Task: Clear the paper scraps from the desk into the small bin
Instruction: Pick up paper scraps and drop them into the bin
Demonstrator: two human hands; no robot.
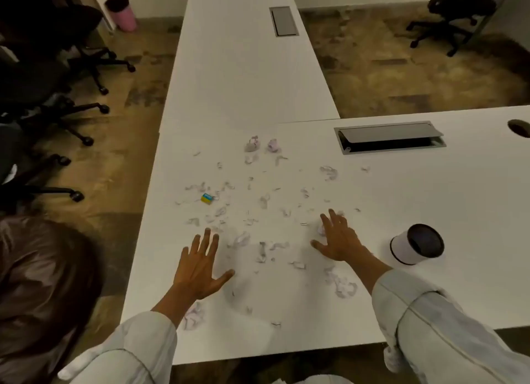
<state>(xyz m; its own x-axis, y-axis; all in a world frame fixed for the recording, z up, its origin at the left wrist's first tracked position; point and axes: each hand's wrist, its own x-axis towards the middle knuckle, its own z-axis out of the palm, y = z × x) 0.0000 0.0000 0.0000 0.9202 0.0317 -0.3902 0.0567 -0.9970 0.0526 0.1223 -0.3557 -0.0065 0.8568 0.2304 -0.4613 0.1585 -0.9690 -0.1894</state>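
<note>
Several torn and crumpled paper scraps (262, 200) lie scattered across the white desk (430, 200). A small white bin (413, 244) with a dark inside stands at the right, tilted toward me. My left hand (200, 264) rests flat on the desk with fingers spread, left of the scraps near the front. My right hand (338, 237) lies palm down with fingers apart, over a small crumpled scrap (321, 229), just left of the bin. Neither hand holds anything that I can see.
A yellow and blue eraser (207, 198) lies among the scraps. A grey cable hatch (390, 137) sits open at the back right. A second white desk (243, 54) runs away ahead. Black office chairs (43, 82) stand on the left, a pink bin (122, 14) on the floor.
</note>
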